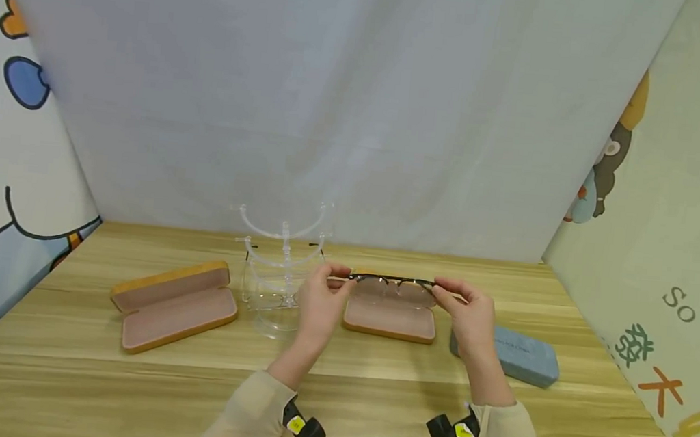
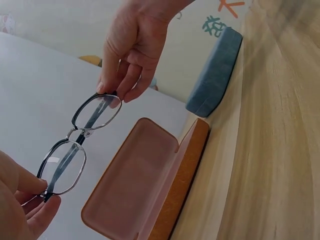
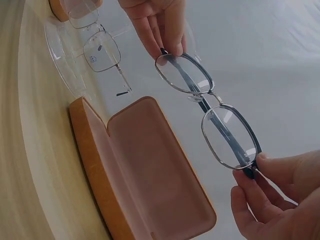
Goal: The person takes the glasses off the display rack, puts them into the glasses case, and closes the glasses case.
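Observation:
A pair of black half-rim eyeglasses point(image 1: 391, 279) is held up level, its temples folded behind the lenses. My left hand point(image 1: 321, 298) pinches one end of the frame between thumb and fingers, and my right hand point(image 1: 467, 317) pinches the other end. Below and behind the glasses an orange case point(image 1: 387, 333) with a pinkish lining lies open on the table. In the left wrist view, the eyeglasses point(image 2: 75, 134) hang apart from the lined case point(image 2: 140, 175). The right wrist view also shows both hands on the eyeglasses point(image 3: 212, 97), above the case point(image 3: 160, 170).
A clear display stand point(image 1: 285, 254) left of the hands carries thin-framed glasses point(image 3: 101, 51) on a lower tier. Further left lies a second open orange case point(image 1: 176, 308). A closed blue-grey case point(image 1: 524, 356) sits by my right forearm. A pale curtain point(image 1: 334, 107) hangs behind the wooden table point(image 1: 373, 392).

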The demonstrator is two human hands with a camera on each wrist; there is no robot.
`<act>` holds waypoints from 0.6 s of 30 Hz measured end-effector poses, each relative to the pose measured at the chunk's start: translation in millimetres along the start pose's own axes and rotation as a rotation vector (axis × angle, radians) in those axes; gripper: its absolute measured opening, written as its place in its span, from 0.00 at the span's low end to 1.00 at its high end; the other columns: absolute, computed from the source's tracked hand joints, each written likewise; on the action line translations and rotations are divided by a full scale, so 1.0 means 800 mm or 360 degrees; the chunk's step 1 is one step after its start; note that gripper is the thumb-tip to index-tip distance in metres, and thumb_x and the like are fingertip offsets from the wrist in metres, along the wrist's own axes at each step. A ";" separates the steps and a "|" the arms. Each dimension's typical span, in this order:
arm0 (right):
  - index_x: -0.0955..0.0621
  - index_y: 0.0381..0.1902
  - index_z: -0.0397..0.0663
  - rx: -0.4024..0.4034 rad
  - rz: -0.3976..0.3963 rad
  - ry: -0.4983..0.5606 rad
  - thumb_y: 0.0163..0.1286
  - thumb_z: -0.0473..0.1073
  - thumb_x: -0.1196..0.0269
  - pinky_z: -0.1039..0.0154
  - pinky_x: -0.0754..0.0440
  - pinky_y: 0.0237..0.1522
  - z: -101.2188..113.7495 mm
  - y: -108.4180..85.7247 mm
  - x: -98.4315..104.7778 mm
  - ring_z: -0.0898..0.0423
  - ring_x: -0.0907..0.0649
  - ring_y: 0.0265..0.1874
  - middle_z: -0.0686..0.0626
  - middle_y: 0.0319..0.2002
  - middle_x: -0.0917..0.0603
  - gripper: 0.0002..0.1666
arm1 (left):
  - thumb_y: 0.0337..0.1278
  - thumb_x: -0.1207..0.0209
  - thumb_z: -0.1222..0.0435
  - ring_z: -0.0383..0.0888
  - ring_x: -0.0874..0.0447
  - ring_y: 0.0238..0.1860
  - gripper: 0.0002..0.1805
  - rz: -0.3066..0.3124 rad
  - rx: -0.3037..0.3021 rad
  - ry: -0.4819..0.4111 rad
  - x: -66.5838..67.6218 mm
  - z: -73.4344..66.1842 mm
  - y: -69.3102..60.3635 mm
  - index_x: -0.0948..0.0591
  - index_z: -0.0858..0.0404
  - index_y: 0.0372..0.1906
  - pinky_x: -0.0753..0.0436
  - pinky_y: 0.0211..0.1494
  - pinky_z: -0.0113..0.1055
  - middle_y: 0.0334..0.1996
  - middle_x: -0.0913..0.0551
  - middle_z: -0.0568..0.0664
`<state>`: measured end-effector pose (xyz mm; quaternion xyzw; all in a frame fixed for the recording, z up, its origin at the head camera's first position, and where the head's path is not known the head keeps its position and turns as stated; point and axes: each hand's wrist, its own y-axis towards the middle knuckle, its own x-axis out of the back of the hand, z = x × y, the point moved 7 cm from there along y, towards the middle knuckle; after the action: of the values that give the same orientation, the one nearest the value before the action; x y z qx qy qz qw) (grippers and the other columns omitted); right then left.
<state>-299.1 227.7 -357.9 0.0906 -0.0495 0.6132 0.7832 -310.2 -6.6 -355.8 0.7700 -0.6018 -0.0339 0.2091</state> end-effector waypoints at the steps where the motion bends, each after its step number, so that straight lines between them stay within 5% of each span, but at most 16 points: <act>1: 0.23 0.51 0.34 -0.0018 -0.0001 -0.0012 0.64 0.38 0.41 0.62 0.24 0.50 -0.002 0.000 0.001 0.66 0.18 0.33 0.46 0.45 0.21 0.19 | 0.48 0.37 0.72 0.47 0.17 0.34 0.08 0.0013 0.0011 0.0016 -0.002 0.001 -0.001 0.20 0.67 0.37 0.18 0.34 0.31 0.37 0.19 0.55; 7: 0.23 0.52 0.36 -0.0100 -0.0027 -0.0018 0.66 0.36 0.43 0.58 0.25 0.54 -0.017 0.000 0.006 0.62 0.18 0.37 0.39 0.53 0.25 0.18 | 0.49 0.44 0.77 0.50 0.18 0.39 0.11 0.0117 0.0085 0.0057 -0.016 0.007 -0.007 0.20 0.69 0.40 0.18 0.39 0.32 0.40 0.20 0.58; 18: 0.22 0.49 0.35 -0.0132 -0.0110 -0.0040 0.63 0.33 0.42 0.63 0.21 0.47 -0.038 0.005 0.010 0.66 0.19 0.33 0.38 0.49 0.22 0.16 | 0.48 0.47 0.77 0.53 0.21 0.47 0.20 0.0256 0.0187 0.0056 -0.037 0.016 -0.015 0.25 0.72 0.51 0.20 0.48 0.34 0.49 0.24 0.63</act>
<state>-301.8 242.5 -385.6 0.0674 -0.0814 0.5820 0.8063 -311.4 20.0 -378.0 0.7307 -0.6588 0.0320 0.1761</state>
